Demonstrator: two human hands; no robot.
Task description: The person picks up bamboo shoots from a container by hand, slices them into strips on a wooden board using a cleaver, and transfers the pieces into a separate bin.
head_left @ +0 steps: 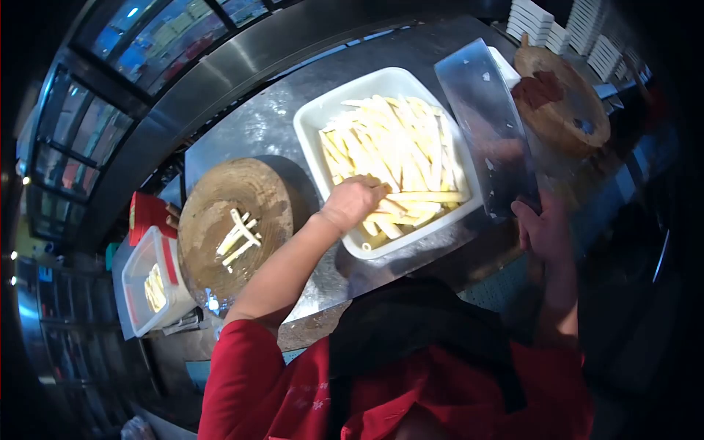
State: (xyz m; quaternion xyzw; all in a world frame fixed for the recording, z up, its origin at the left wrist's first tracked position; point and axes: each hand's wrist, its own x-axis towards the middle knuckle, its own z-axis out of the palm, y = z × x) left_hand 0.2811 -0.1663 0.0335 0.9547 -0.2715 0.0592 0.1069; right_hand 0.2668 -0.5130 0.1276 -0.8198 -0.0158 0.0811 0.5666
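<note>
A white tub (308, 139) full of long pale yellow stalks (396, 139) stands on the metal counter. My left hand (354, 202) reaches over the tub's near left part, its fingers closed round stalks. At the right, my right hand (543, 226) grips the lower end of a wide cleaver (488, 125), whose blade is raised beside the tub; the handle is mostly hidden in the fingers. On a round wooden chopping block (205, 194) left of the tub lie several short cut pieces (238, 238).
A clear plastic container (139, 279) with cut pieces stands at the far left, near a red box (149, 218). At the back right are another wooden block (579, 110) with something dark red on it and stacks of white trays (529, 22). The metal counter (257, 110) runs beneath.
</note>
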